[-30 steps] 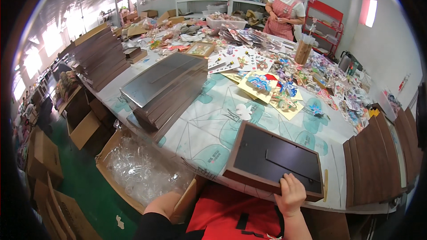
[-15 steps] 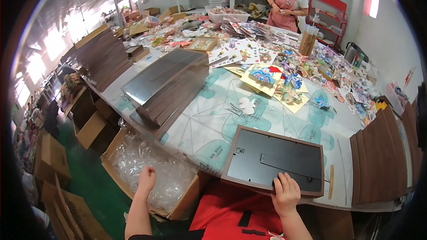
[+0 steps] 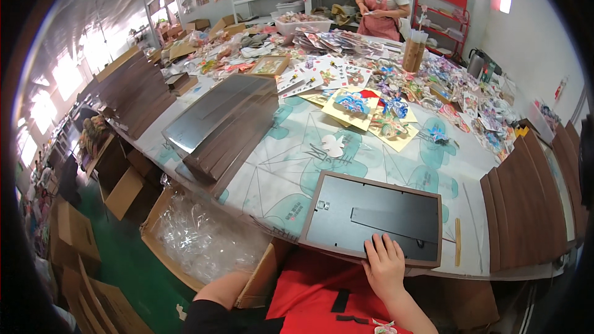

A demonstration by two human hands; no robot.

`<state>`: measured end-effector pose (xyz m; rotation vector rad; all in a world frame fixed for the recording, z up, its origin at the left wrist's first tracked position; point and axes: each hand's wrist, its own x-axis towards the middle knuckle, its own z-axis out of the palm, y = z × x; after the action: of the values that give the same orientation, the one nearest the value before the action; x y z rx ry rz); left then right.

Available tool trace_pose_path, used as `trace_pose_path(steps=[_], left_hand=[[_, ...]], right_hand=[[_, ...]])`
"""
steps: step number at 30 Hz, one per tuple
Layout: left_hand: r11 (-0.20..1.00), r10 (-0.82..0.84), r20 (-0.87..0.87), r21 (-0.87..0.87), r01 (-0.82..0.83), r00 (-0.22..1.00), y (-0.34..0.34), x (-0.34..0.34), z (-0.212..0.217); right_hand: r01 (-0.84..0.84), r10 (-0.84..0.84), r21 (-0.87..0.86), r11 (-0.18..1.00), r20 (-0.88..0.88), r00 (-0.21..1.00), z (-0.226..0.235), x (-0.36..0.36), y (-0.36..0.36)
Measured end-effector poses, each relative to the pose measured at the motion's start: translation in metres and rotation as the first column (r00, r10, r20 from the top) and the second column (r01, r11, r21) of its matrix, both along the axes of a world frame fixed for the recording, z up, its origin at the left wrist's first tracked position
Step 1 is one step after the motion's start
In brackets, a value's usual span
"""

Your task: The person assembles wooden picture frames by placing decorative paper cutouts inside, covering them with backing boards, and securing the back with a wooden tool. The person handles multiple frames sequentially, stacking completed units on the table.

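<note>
A brown picture frame (image 3: 371,218) lies face down at the table's near edge, its black backing and hinged stand strip upward. My right hand (image 3: 385,262) rests on the frame's near side, fingers stretched out over the backing and rim; it is open. My left forearm (image 3: 226,287) reaches down over the near side of a cardboard box (image 3: 258,277) full of crumpled clear plastic (image 3: 198,235). The left hand itself is hidden at the box, so its fingers do not show.
Stacked brown frames stand at left (image 3: 226,130) and right (image 3: 526,207). Yellow cards (image 3: 352,109) and a white cutout (image 3: 333,145) lie ahead. A thin wooden strip (image 3: 458,241) is beside the frame. A person in a red apron (image 3: 380,9) stands across the table.
My left hand has gone from above the plastic down out of sight at the box's near side. My right hand still rests on the frame. The whole view has shifted slightly.
</note>
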<state>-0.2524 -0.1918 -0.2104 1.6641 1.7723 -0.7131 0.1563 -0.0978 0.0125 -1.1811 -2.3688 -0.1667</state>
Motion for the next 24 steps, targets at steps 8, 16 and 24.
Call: trace_pose_path(steps=[8, 16, 24], left_hand=[[0.992, -0.012, 0.183, 0.122, -0.010, 0.983, 0.007, -0.031, -0.030], [0.910, 0.339, 0.021, 0.245, -0.334, 0.941, -0.024, -0.049, 0.146], [0.188, -0.160, 0.464, 0.881, -0.435, 0.871, 0.040, 0.085, 0.216]], right_hand=[[-0.120, 0.115, -0.022, 0.992, -0.157, 0.981, 0.005, 0.000, 0.009], [0.017, -0.010, 0.013, 1.000, -0.452, 0.892, 0.006, 0.068, 0.008], [0.600, -0.583, -0.069, 0.797, -0.347, 0.734, -0.017, 0.177, 0.015]])
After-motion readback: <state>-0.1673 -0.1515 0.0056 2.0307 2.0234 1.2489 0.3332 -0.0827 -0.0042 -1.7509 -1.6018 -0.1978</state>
